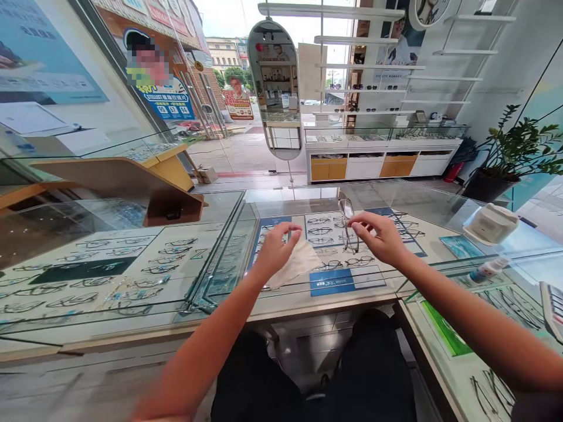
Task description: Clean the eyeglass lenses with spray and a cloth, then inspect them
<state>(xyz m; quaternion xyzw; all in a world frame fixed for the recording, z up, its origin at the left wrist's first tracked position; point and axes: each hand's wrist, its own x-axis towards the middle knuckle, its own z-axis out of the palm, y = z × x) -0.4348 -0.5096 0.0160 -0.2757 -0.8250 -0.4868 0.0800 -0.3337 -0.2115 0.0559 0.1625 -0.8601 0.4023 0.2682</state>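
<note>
Dark trousers (378, 369), one pair: filling the bottom middle, the legs parting in front of the glass counter (281, 308).

Right hand (378, 234), one: pinching a pair of glasses (345, 212) between thumb and fingers, closed down on the frame. The glasses are hanging steeply tilted above the counter, right of its middle.

Left hand (280, 249), one: curling loosely, thumb and forefinger standing slightly apart, just beside a pale cloth (301, 266); whether the fingers are gripping it, one cannot tell.

Blue card (332, 282), one: lying between the hands, nearer the front edge.

Display glasses (160, 269), many: lying in rows under the glass, at left and middle.

Right side: a small bottle (487, 271) is resting on the glass near a white holder (491, 224); a green sheet (446, 329) is showing below the right forearm.

Beyond the counter: an oval mirror (277, 88) is standing upright, and a potted plant (510, 152) is spreading leaves at right.
</note>
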